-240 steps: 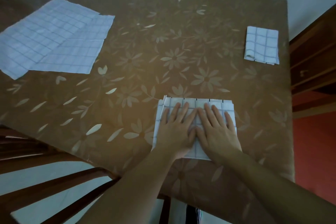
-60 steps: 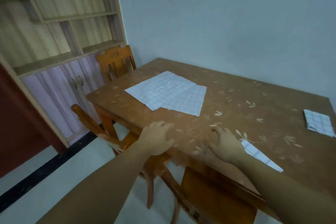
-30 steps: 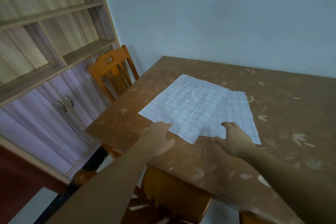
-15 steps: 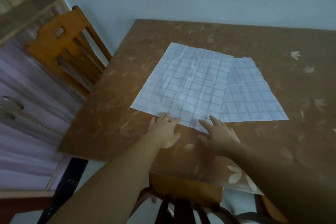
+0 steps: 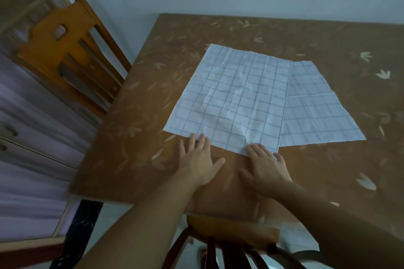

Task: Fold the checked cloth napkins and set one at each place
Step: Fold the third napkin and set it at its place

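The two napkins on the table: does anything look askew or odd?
The top napkin lies over the left edge of the lower napkin, turned at a slightly different angle, and it is creased in the middle. Nothing is spilled or torn.

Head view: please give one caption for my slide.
Two bare hands reach the near edge of overlapping white checked cloth napkins.

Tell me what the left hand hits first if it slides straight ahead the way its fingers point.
The near edge of the top napkin: the left hand lies flat on the table, fingertips about touching it.
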`<act>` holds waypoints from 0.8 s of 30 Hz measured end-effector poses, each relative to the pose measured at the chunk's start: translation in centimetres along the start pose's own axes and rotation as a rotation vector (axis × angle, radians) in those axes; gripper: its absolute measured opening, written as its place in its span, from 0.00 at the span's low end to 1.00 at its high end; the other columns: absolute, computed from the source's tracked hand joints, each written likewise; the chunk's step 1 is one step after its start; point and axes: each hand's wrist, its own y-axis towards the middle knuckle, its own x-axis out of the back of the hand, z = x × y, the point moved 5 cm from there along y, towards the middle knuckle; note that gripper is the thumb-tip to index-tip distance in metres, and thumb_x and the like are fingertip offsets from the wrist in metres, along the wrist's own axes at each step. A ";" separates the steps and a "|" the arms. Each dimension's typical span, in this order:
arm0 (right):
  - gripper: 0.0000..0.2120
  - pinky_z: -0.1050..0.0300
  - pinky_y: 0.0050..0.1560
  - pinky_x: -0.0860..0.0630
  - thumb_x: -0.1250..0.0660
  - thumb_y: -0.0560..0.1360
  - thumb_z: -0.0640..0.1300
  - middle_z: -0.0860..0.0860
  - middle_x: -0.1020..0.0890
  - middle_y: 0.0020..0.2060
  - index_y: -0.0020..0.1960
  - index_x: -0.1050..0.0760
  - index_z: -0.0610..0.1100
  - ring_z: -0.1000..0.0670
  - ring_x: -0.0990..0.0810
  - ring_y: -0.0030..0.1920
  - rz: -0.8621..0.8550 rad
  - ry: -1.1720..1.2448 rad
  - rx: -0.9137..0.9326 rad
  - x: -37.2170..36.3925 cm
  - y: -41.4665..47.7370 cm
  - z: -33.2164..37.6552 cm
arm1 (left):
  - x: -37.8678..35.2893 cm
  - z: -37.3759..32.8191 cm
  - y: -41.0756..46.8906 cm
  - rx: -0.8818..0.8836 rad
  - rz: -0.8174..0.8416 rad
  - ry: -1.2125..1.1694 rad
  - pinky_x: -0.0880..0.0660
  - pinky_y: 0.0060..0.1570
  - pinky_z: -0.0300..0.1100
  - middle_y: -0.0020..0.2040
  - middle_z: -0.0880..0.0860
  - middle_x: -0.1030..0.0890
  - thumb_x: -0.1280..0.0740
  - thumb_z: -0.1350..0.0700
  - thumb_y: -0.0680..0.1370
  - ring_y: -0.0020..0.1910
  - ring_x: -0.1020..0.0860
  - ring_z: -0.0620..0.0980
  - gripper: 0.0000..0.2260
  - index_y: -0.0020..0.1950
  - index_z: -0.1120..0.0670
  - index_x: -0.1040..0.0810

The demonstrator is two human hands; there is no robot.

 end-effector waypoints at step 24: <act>0.04 0.72 0.38 0.30 0.31 0.74 0.40 0.57 0.18 0.41 0.46 0.18 0.47 0.59 0.21 0.43 -0.305 0.656 -0.218 6.1 -14.3 -7.6 | -0.4 -9.3 -10.1 -0.249 -0.206 -0.113 0.53 0.76 0.54 0.80 0.49 0.49 0.29 0.33 0.67 0.78 0.52 0.52 0.48 0.78 0.42 0.54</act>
